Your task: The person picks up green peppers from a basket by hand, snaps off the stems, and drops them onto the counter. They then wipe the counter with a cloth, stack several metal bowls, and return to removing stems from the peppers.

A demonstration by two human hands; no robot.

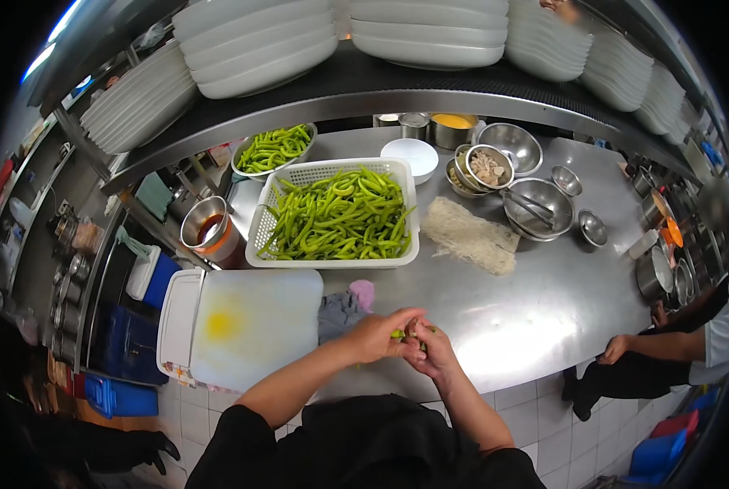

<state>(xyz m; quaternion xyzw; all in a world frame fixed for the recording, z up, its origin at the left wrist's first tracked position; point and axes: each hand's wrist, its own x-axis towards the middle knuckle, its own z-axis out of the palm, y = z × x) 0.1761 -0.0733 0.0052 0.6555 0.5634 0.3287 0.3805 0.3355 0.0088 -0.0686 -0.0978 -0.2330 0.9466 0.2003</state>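
Note:
My left hand (pixel 378 335) and my right hand (pixel 431 347) meet over the front edge of the steel table. Bits of green pepper show between the fingers of both hands, which are closed around them. Beyond the hands, a white plastic basket (pixel 329 263) holds many long green peppers (pixel 340 213). A grey cloth (pixel 340 316) with a pink cloth (pixel 362 293) lies just left of my left hand. Further left is a whitish cutting board (pixel 259 318) with a yellow stain.
Behind the basket stand a metal bowl of green peppers (pixel 275 149) and a white bowl (pixel 413 160). Pale noodle-like strands (pixel 472 235) and metal bowls (pixel 539 208) are at right. Stacked white dishes (pixel 259 41) fill the overhead shelf. Another person's hand (pixel 615 349) is at the right edge.

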